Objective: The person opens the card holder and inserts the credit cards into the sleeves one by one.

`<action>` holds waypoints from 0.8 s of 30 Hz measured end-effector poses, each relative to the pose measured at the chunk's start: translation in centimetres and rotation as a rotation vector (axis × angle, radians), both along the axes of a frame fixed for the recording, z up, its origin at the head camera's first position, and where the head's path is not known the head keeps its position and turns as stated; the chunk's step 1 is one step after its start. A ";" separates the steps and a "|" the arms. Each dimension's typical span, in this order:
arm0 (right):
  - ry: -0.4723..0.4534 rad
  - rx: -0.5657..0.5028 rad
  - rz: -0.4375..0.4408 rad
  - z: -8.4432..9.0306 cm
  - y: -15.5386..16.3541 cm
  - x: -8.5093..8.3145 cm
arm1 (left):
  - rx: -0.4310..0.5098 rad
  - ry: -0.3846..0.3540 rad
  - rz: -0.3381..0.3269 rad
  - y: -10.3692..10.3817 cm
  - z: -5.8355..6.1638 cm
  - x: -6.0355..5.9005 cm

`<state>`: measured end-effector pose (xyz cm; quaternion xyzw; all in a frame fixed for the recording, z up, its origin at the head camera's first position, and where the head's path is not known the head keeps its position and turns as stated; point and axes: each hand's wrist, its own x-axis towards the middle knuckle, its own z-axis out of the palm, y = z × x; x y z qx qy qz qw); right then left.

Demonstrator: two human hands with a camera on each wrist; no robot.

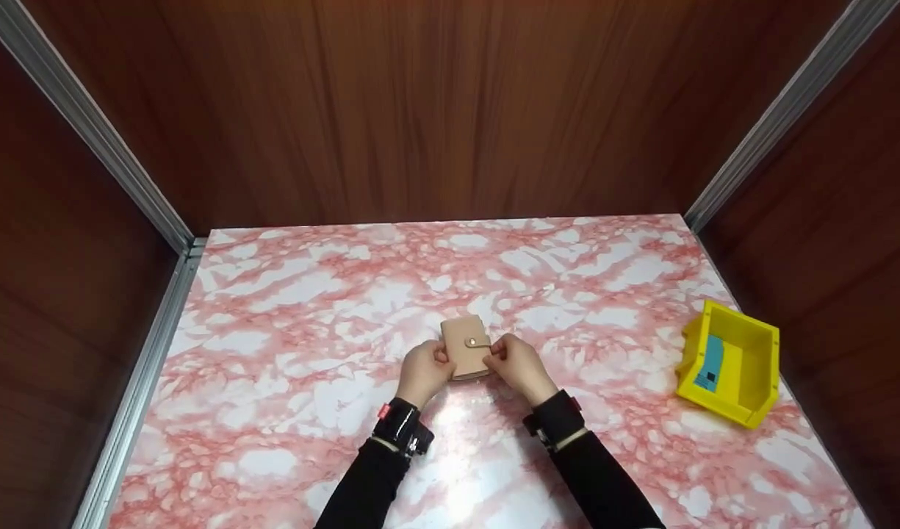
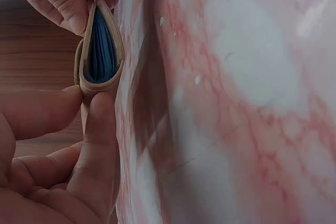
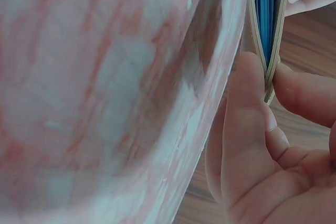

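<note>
A: Sleeves? Both arms in long black sleeves, ending at the wrists.
B: Wrist gear: glossy black camera unit strapped above the left hand [image 1: 423, 371], with a red spot; matte black band above the right hand [image 1: 519, 365].

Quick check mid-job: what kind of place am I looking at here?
Likely a staged recording booth, not a home: a pink marble-patterned tabletop boxed in by wood-grain panels with metal corner rails, and a yellow parts bin beside the tan card wallet.
</note>
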<state>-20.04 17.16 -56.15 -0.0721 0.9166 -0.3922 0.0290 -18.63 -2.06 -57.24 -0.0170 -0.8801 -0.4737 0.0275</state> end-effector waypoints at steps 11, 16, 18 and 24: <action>-0.021 0.044 0.017 -0.8 1.0 1.0 | -0.060 0.058 -0.035 0.9 -0.8 1.0; -0.019 0.075 0.036 -1.1 1.2 1.1 | -0.099 0.053 -0.045 1.1 -1.2 1.3; -0.023 0.085 0.042 -1.1 1.2 1.2 | -0.104 0.051 -0.051 1.1 -1.3 1.4; -0.021 0.100 0.045 -1.3 1.4 1.4 | -0.126 0.054 -0.065 1.4 -1.4 1.5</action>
